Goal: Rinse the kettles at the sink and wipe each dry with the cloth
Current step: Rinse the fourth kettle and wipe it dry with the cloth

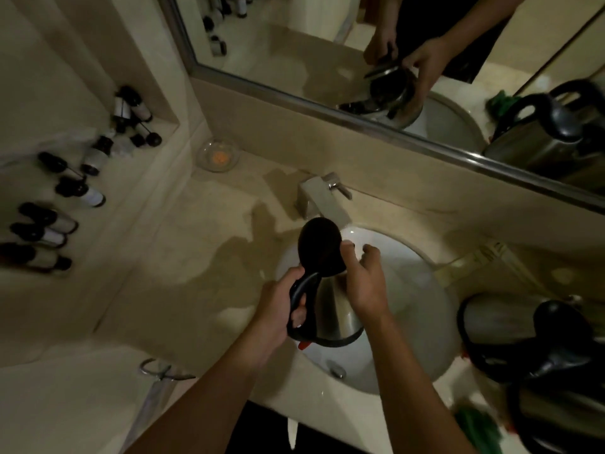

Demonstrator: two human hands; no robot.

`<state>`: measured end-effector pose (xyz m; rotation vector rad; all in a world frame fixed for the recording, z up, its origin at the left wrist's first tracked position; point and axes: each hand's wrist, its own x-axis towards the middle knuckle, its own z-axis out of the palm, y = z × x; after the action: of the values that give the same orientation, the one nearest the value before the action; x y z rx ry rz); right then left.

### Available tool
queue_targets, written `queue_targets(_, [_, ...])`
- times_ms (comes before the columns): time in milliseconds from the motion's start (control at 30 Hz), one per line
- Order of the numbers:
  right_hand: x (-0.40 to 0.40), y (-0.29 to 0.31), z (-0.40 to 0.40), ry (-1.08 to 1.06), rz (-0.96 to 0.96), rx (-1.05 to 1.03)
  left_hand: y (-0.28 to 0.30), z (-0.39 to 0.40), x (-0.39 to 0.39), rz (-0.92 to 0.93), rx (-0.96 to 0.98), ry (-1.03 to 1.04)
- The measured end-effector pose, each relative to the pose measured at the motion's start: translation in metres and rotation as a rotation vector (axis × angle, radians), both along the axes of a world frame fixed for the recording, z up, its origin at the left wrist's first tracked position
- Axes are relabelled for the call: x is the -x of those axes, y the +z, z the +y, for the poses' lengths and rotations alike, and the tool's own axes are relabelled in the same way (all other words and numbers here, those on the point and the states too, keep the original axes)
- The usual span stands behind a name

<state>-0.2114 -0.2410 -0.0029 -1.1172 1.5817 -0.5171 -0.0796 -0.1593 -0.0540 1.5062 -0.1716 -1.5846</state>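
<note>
The left hand (281, 309) has its fingers clamped on the handle of a steel kettle (330, 309), held over the sink (425, 290) with its lid up, likely for rinsing under the tap (319, 201) at twelve o'clock. The right hand (366, 283) curls its fingers over the kettle's rim to steady it. At three o'clock more kettles (510, 326) wait on the table (183, 263), the green cloth (478, 427) beside them.

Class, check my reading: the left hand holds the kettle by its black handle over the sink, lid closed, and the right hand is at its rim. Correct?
One error: the lid is flipped open, not closed, as the head view shows. The left hand does hold the kettle by its handle over the sink, right hand at the rim.
</note>
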Motion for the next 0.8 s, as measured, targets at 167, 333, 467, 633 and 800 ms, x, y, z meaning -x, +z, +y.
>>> queue_targets(167, [0.021, 0.003, 0.055, -0.179, 0.057, 0.026, 0.004, 0.035, 0.011, -0.056, 0.067, -0.114])
queue_targets(333, [0.04, 0.008, 0.101, -0.329, 0.052, 0.073, 0.012, 0.068, 0.033, -0.072, 0.098, -0.177])
queue_targets(467, [0.058, 0.015, 0.129, -0.379, 0.063, 0.118, 0.018, 0.087, 0.05, -0.083, 0.14, -0.245])
queue_targets(633, [0.084, 0.0, 0.163, -0.533, -0.028, 0.178, 0.03, 0.096, 0.074, -0.197, 0.133, -0.328])
queue_targets(800, [0.105, -0.011, 0.171, -0.496, -0.07, 0.135, 0.036, 0.092, 0.082, -0.223, 0.111, -0.355])
